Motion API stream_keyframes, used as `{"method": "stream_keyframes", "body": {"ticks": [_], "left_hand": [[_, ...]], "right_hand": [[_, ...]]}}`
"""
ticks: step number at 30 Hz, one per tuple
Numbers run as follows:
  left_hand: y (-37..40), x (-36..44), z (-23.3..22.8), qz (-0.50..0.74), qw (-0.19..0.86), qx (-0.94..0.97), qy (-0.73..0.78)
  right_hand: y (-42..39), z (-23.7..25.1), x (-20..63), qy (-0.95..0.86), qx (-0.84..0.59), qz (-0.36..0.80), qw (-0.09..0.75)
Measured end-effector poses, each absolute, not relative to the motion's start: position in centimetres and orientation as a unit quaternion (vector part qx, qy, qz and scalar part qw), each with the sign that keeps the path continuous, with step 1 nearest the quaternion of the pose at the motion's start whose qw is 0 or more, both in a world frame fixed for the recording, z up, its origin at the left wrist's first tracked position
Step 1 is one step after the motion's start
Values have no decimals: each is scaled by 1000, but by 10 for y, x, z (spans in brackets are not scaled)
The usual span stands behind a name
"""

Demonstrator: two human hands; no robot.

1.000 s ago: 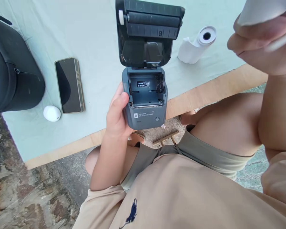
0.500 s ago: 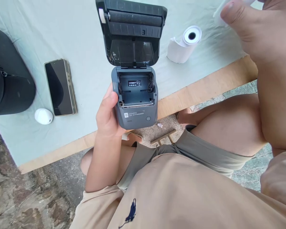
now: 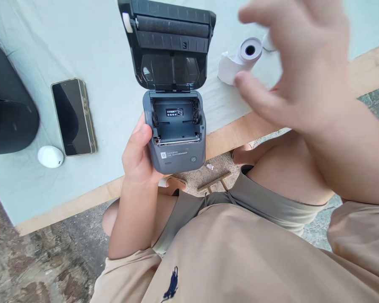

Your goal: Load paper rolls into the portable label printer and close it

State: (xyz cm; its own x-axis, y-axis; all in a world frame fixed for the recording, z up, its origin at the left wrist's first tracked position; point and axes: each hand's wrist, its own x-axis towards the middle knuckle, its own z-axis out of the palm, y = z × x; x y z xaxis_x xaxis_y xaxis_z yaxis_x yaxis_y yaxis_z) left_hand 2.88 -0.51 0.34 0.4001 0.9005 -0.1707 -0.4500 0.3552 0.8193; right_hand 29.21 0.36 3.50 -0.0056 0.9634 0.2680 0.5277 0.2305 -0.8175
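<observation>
Looks like a hold-and-reach step: left hand [image 3: 137,156] grips the open printer [image 3: 174,97], right hand [image 3: 309,71] hangs with fingers spread near the paper roll [image 3: 238,64] right of the printer, contact unclear, so a pick-up calls for closing thumb and fingers around it.

My left hand [image 3: 137,158], left of centre, is curled in a grip, its thumb [image 3: 144,134] pointing far, the left forearm [image 3: 135,219] reaching from the near side. My right hand [image 3: 309,75], blurred at far right, spreads open, the right forearm [image 3: 350,155] slanting leftward.
</observation>
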Motion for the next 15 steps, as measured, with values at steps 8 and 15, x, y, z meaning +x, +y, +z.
{"method": "stream_keyframes", "body": {"ticks": [8, 15], "left_hand": [[-7, 31, 2, 482, 752, 333, 301], [-6, 30, -1, 483, 752, 336, 299]], "right_hand": [[19, 11, 280, -755, -620, 114, 180], [14, 18, 278, -714, -600, 177, 316]]}}
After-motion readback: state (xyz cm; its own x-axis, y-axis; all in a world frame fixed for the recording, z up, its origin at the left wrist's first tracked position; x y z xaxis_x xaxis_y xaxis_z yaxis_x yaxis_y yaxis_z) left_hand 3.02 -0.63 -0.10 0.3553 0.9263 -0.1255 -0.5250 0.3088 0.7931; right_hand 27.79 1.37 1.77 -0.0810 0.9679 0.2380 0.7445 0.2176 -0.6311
